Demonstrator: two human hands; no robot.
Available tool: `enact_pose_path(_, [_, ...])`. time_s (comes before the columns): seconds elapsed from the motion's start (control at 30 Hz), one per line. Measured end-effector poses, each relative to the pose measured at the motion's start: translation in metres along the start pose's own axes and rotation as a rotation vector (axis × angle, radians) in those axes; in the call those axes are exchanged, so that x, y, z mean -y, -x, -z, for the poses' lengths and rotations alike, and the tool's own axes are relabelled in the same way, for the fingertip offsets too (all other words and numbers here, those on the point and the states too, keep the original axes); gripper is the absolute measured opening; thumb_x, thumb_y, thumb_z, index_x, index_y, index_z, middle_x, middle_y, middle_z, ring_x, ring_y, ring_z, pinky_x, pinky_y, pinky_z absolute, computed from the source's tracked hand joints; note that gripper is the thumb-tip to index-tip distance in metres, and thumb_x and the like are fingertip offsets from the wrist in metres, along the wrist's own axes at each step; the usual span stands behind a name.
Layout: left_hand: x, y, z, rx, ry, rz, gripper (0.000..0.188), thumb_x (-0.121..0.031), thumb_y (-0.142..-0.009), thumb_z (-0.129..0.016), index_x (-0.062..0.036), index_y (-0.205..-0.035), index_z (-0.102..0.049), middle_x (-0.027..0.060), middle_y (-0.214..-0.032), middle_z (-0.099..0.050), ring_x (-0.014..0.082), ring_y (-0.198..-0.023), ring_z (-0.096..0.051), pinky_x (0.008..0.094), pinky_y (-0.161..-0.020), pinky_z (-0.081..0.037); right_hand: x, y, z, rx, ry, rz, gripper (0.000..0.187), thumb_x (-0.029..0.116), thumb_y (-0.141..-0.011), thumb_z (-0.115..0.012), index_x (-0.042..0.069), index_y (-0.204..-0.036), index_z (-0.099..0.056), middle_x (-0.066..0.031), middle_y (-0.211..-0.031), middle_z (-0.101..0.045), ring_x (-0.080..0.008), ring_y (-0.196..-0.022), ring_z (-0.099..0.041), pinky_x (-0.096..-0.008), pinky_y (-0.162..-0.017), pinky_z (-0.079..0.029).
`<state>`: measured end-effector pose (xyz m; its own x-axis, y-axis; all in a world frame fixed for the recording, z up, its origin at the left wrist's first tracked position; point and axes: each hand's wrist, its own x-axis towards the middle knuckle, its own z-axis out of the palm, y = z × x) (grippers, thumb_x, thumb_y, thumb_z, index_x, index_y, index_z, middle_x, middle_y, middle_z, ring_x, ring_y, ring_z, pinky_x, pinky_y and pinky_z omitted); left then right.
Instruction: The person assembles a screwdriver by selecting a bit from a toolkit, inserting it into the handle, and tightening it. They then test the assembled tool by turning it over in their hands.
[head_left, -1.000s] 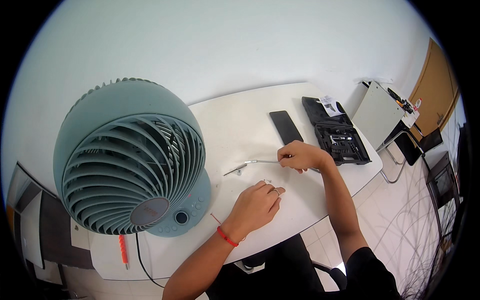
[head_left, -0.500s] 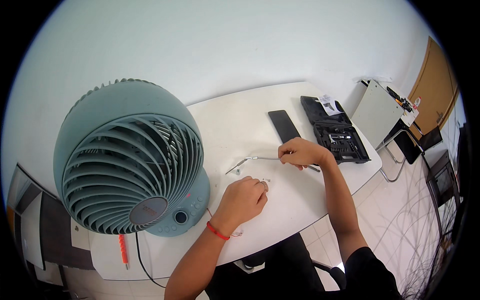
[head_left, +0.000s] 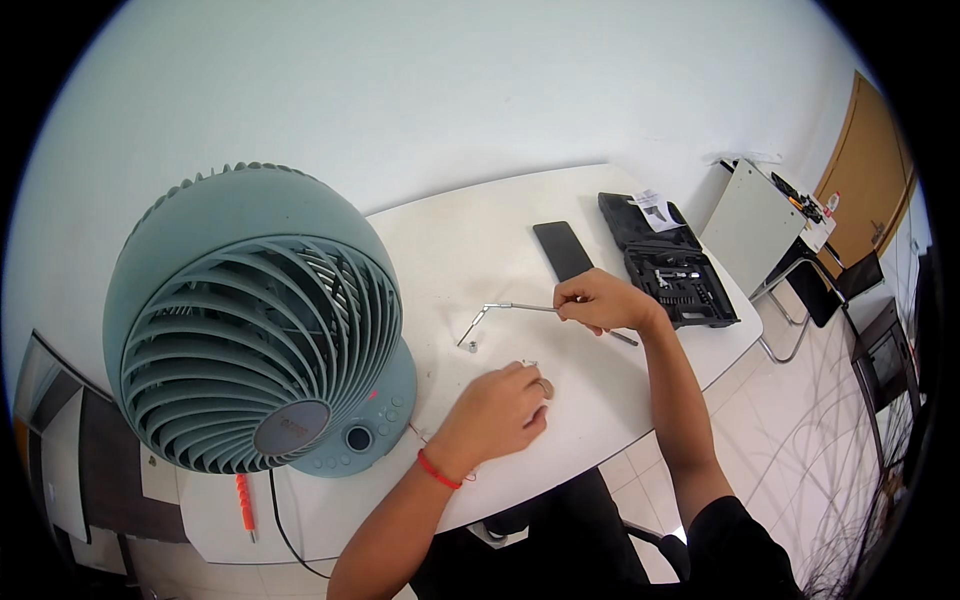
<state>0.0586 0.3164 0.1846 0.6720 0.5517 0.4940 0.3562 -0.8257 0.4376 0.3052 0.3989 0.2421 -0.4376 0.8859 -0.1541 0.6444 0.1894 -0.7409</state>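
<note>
My right hand point(head_left: 602, 301) is closed round a thin metal rod tool with a hinged joint point(head_left: 510, 306). Its bent end slants down to a small metal piece point(head_left: 472, 347) on the white table, and the tip seems to touch it. A dark rod end point(head_left: 623, 338) shows past the hand; whether it belongs to the tool I cannot tell. My left hand point(head_left: 500, 408), with a red cord on its wrist, lies on the table with fingers curled. Small bits like screws point(head_left: 529, 363) lie by its fingertips, and what the fingers hold, if anything, is hidden.
A large green fan point(head_left: 260, 320) stands on the left of the table point(head_left: 450, 230). An orange-handled screwdriver point(head_left: 246, 505) and a black cable point(head_left: 284, 525) lie below it. Beyond my right hand are a black phone point(head_left: 563, 250) and a black tool case point(head_left: 680, 285) with its lid up.
The rod's joint has bent more sharply, and its tip has come down beside the small metal piece. My left hand has shifted slightly right and nearer to me.
</note>
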Motion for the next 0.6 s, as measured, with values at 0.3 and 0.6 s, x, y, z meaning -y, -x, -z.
enact_pose_path(0.3, [-0.008,0.001,-0.016,0.079,0.0,-0.078,0.01,-0.009,-0.084,-0.065,-0.0007,-0.082,-0.07,0.0037,-0.103,-0.068,0.0235,-0.094,-0.062,0.0353,-0.087,-0.053,0.006,-0.002,-0.006,-0.056,0.028,0.101,0.015,0.012,-0.088,-0.061,-0.002,-0.084,-0.065,-0.0059,-0.058,-0.056,-0.0126,-0.046,-0.055,-0.0281,-0.047,-0.043])
enact_pose_path(0.6, [-0.007,0.002,-0.018,0.058,-0.059,-0.114,0.017,-0.008,-0.085,-0.064,-0.0003,-0.098,-0.071,0.0072,-0.097,-0.066,0.0243,-0.094,-0.062,0.0357,-0.087,-0.052,0.009,-0.003,-0.011,-0.096,0.032,0.158,0.016,0.013,-0.087,-0.061,-0.002,-0.084,-0.066,-0.0065,-0.058,-0.057,-0.0133,-0.048,-0.053,-0.0284,-0.048,-0.042])
